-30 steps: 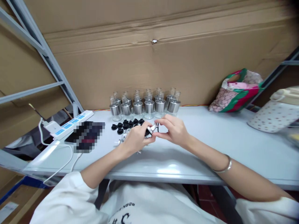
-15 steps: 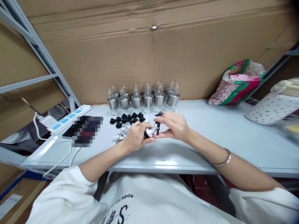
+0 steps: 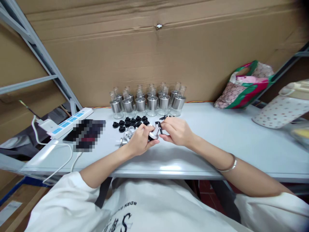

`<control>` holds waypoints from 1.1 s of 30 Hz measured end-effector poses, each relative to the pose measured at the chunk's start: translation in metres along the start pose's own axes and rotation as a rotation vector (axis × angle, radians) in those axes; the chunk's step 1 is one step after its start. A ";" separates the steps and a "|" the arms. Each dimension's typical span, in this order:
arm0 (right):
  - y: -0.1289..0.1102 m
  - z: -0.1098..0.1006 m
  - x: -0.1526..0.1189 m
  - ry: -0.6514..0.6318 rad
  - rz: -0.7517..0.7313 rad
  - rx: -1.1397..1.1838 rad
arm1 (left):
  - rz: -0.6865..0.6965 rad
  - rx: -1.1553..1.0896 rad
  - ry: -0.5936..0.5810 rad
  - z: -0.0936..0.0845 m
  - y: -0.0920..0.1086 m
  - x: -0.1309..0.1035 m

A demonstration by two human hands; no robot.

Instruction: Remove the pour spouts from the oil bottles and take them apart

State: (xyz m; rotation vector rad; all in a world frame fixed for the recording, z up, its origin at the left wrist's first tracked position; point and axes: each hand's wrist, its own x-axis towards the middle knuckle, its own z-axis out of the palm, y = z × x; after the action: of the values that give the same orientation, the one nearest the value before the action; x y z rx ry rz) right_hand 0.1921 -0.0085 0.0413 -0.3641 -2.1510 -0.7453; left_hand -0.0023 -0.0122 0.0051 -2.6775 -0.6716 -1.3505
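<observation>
My left hand (image 3: 139,140) is closed around a silver pourer spout (image 3: 154,132) with a dark base, held just above the table. In my right hand (image 3: 178,131) a small black clip-like piece (image 3: 158,124) is pinched between thumb and fingers, and it meets the tip of the spout. Whether the two are joined I cannot tell. Several black ribbed stoppers (image 3: 132,121) lie behind my left hand. Beside that hand are loose silver spout parts (image 3: 126,136), partly covered by it. More small black pieces (image 3: 165,117) lie just behind my right hand.
Glass bottles with steel sleeves (image 3: 152,103) stand in rows along the cardboard wall. To the left are a white power strip (image 3: 72,123), a blurred-out dark device (image 3: 70,132) and white cables. A patterned bag (image 3: 243,87) and a dotted jug (image 3: 280,108) stand at right.
The black piece has turned from upright and now sits higher against the spout's tip. My right hand has shifted slightly left; the left still holds the spout.
</observation>
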 end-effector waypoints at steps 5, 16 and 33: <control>0.000 0.002 0.000 0.036 0.057 -0.115 | 0.038 0.049 0.026 0.000 0.004 0.003; 0.005 0.005 -0.002 -0.005 0.008 -0.043 | -0.011 0.055 -0.095 0.000 0.005 0.002; 0.086 0.014 -0.050 -0.433 0.671 0.247 | -0.002 0.245 -0.146 -0.011 -0.009 0.011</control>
State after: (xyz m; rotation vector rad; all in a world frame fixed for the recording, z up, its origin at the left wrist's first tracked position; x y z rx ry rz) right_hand 0.2571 0.0676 0.0290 -1.1202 -2.2587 -0.0132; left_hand -0.0087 -0.0028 0.0188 -2.5932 -0.7963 -1.0059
